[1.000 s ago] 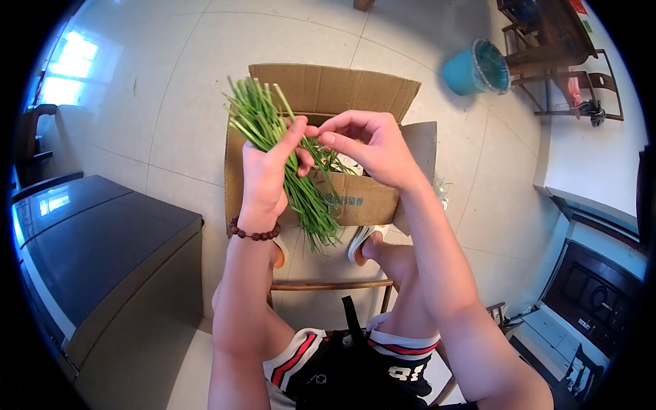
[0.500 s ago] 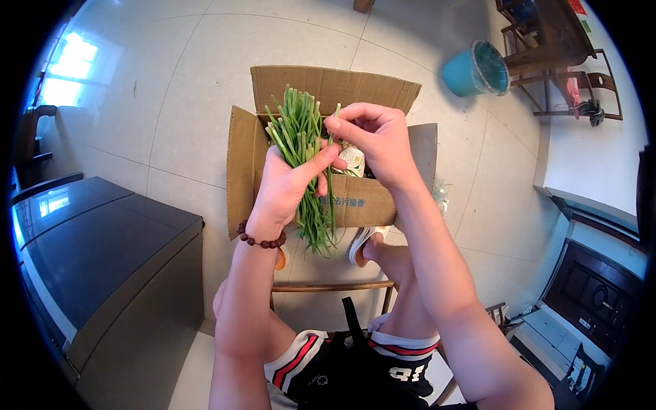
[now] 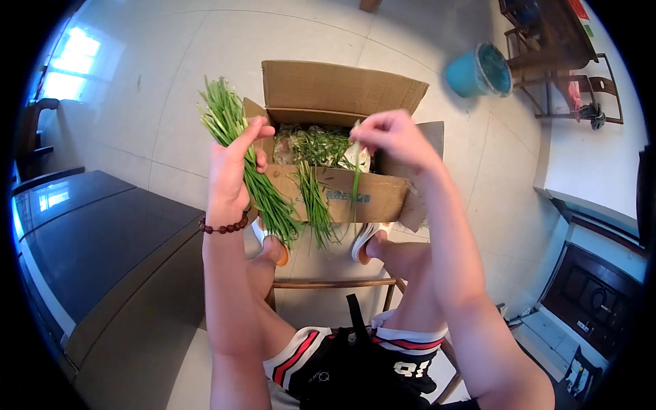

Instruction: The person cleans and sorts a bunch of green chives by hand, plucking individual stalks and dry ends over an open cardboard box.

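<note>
My left hand (image 3: 236, 160), with a dark beaded bracelet at the wrist, is wrapped round a thick bunch of garlic chives (image 3: 266, 195) left of an open cardboard box (image 3: 348, 89). The cut ends point up and away, and the leaves hang down. A smaller clump of chives (image 3: 314, 201) is apart from the bunch, at the box's front wall; whether it rests on the edge or is falling, I cannot tell. Above the box's right side, my right hand (image 3: 396, 140) pinches a thin chive stalk (image 3: 357, 171). Loose green scraps (image 3: 318, 145) and a white packet (image 3: 359, 158) lie inside the box.
A wooden bar (image 3: 335, 284) runs across in front of my legs. To the left stands a dark, glossy cabinet (image 3: 102, 253). A blue bin (image 3: 471, 72) with a plastic liner is on the tiled floor (image 3: 205, 41) at the back right, near wooden furniture (image 3: 557, 41).
My left hand has moved left with the bunch, uncovering the box's inside. The smaller clump now shows separately at the front wall. My right hand has shifted slightly right with a stalk.
</note>
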{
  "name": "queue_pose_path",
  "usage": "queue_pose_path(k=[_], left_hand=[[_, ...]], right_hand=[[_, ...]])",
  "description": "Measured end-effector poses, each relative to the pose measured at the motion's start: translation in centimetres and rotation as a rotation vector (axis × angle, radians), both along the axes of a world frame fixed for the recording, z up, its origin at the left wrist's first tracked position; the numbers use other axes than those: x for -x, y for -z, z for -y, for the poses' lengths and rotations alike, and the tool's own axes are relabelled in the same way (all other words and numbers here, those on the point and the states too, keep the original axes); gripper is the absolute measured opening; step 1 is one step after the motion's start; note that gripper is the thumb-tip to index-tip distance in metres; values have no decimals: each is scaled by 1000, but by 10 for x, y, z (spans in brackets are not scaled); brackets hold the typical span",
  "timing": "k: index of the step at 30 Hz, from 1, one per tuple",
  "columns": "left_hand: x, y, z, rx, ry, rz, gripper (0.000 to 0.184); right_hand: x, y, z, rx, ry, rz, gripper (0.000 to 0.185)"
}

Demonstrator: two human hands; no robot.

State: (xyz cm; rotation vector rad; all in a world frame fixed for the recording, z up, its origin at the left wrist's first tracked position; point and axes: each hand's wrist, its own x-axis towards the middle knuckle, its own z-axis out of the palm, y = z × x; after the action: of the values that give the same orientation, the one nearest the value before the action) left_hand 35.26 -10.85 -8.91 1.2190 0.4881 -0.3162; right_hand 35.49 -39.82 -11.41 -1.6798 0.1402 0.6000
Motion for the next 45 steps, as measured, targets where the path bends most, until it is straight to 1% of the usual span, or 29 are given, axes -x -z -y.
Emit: queue_pose_path(k=[2, 4, 6, 7, 8, 10, 11, 12, 14, 15, 16, 18, 21, 22, 24, 25, 29, 32, 34, 36, 39, 42, 43, 45], left_hand=[[4, -4, -2, -45, 78, -21, 29], [7, -4, 0, -28, 87, -40, 29], [10, -4, 0, -14, 92, -59, 30], [10, -2, 0, -13, 135, -57, 29], [11, 0, 0, -12, 178, -55, 28], [12, 3, -2, -24, 197, -42, 26], [13, 4, -4, -10, 225, -38, 26], [13, 4, -5, 4, 255, -35, 25], [13, 2, -4, -5, 263, -38, 24], [13, 2, -4, 19, 275, -37, 25], [13, 3, -2, 42, 287, -36, 25], [13, -2, 5, 59, 303, -36, 23], [14, -1, 18, 212, 355, -20, 18], [14, 0, 25, 213, 368, -22, 18], [15, 0, 33, 230, 408, -27, 12], [15, 2, 34, 253, 421, -18, 17], [14, 3, 49, 270, 424, -10, 17], [11, 1, 59, 285, 371, -29, 17], [11, 0, 63, 257, 320, -72, 18], [11, 1, 65, 256, 333, -66, 21], [12, 7, 65, 242, 355, -72, 21], [12, 9, 62, 248, 367, -74, 19], [11, 10, 61, 230, 372, -88, 19], [11, 11, 60, 204, 356, -84, 18]], right_hand=[[7, 16, -23, 65, -206, -55, 22], [17, 54, -47, 142, -231, -82, 25], [25, 76, -66, 309, -305, -115, 25], [28, 88, -75, 387, -317, -88, 26], [32, 96, -75, 387, -319, -86, 26], [35, 94, -82, 685, -325, 7, 24], [34, 94, -81, 764, -353, 70, 25], [30, 88, -81, 763, -353, 71, 25], [15, 66, -80, 700, -217, 139, 26], [7, 61, -76, 482, -112, 171, 28], [3, 41, -79, 201, 0, 205, 25], [-2, 0, -83, -216, 128, 80, 21], [1, -16, -79, -269, 73, 128, 17], [4, -16, -73, -267, 86, 129, 17], [5, -16, -69, -286, 94, 83, 15], [5, -19, -68, -328, 109, 91, 13], [3, -18, -53, -311, 111, 113, 11], [0, -19, -43, -324, 173, 128, 11], [-4, -25, -30, -267, 278, 167, 11], [-6, -31, -17, -321, 370, 151, 10], [-9, -31, 7, -449, 502, 221, 11], [-11, -35, 31, -586, 581, 258, 11], [-12, -35, 40, -585, 584, 261, 11], [-13, -36, 61, -713, 652, 340, 13]])
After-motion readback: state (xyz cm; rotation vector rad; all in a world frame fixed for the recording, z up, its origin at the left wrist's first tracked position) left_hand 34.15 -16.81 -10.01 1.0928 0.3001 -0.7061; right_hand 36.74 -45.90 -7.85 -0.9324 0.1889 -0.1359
